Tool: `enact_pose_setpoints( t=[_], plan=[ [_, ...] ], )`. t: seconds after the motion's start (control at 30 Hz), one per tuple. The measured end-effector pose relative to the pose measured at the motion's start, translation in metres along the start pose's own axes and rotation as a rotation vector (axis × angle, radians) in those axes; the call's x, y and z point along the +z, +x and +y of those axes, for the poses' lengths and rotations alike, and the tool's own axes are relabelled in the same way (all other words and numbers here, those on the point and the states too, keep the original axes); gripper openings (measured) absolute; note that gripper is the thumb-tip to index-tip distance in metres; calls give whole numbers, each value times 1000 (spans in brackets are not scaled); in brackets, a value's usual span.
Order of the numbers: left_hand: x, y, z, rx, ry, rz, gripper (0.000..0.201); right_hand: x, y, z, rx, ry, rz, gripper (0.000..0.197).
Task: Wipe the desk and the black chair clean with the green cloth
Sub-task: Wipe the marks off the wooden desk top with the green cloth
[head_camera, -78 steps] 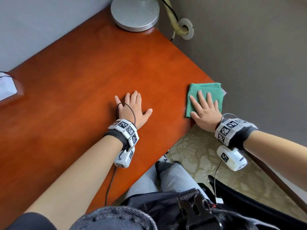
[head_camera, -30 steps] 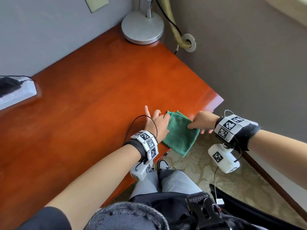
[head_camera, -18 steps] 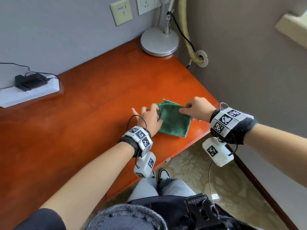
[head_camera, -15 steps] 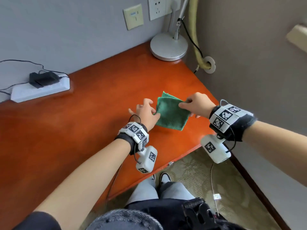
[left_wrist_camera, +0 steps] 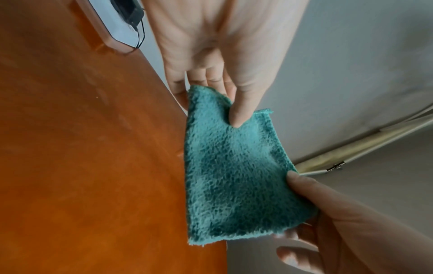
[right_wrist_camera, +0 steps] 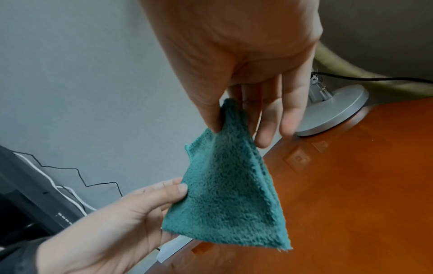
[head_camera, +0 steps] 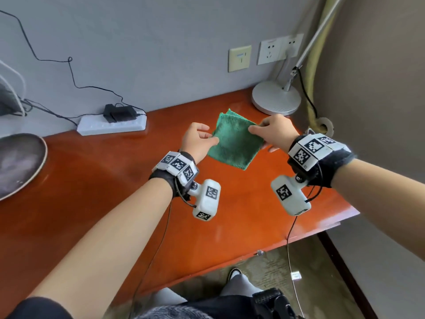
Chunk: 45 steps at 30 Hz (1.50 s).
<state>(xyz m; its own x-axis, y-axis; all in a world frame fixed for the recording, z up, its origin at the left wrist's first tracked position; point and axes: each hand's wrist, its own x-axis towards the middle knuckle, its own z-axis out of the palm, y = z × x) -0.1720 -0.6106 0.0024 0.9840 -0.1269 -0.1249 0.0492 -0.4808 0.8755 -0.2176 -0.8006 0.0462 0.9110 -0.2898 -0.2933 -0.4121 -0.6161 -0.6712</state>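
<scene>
green cloth (head_camera: 235, 141) btwn left hand (head_camera: 197, 141), right hand (head_camera: 273, 132)

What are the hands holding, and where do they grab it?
Both hands hold the green cloth up above the desk. The left hand pinches its left edge, and the right hand pinches the opposite edge.

Open desk surface in the lower middle of the head view; obstacles ranged along the far wall

A broad bare stretch of the desk (head_camera: 230, 203) is seen in the centre and lower left of the frame, beneath the raised forearms. The back edge is taken up by a white power strip (head_camera: 112, 126) with a black adapter (head_camera: 119, 112) and trailing cables at upper left. A round lamp base (head_camera: 276, 97) is set in the upper right corner, against the side wall. A dark dish (head_camera: 18, 162) is placed at the left edge.
</scene>
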Motion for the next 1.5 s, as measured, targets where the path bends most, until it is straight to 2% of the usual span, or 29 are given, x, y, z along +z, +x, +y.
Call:
enact_pose_setpoints(
  t=[0.23, 0.5, 0.67, 0.93, 1.2, 1.4, 1.5],
  plan=[
    [-58, 2, -11, 27, -28, -28, 28, 33, -17, -43, 17, 20, 29, 30],
    [-183, -3, -56, 109, -40, -62, 26, 114, -55, -130, -50, 55, 83, 26],
    [-246, -19, -88, 148, -30, -70, 23, 161, -91, -177, -81, 59, 115, 26],
    [-324, -63, -123, 192, -55, -130, 27, 225, -157, -216, -57, 88, 154, 26],
    [-356, -90, -157, 135, -19, -209, 25, 269, -202, -233, 33, 37, 100, 29],
    [-360, -102, -195, 75, 49, -253, 22, 297, -203, -227, 115, -33, 12, 32],
    [-354, -103, -218, 26, 119, -285, 21, 317, -198, -212, 157, -94, -84, 33]
  ],
)
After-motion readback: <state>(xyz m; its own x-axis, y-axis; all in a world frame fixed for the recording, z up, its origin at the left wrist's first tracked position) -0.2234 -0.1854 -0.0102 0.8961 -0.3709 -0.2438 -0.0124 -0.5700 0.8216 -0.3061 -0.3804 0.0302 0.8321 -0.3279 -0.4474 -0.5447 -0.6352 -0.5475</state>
